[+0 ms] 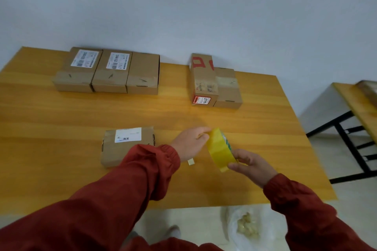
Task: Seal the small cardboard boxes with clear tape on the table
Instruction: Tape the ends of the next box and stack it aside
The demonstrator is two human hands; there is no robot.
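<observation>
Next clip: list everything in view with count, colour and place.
row of boxes: three, brown, two white-labelled, far left of table
plain box: one, brown, far right
red-marked box: one, brown, touching plain box's left side
near box: one, brown, white label, front left
tape roll: one, yellowish clear, held above table
scrap: one, pale, on table, front centre
table: one, yellow wood, centre
second table: one, yellow top, black legs, right edge
plastic bag: one, whitish, on floor
sleeves: two, red, foreground
left hand: one, pinches roll's top
right hand: one, grips roll's bottom
</observation>
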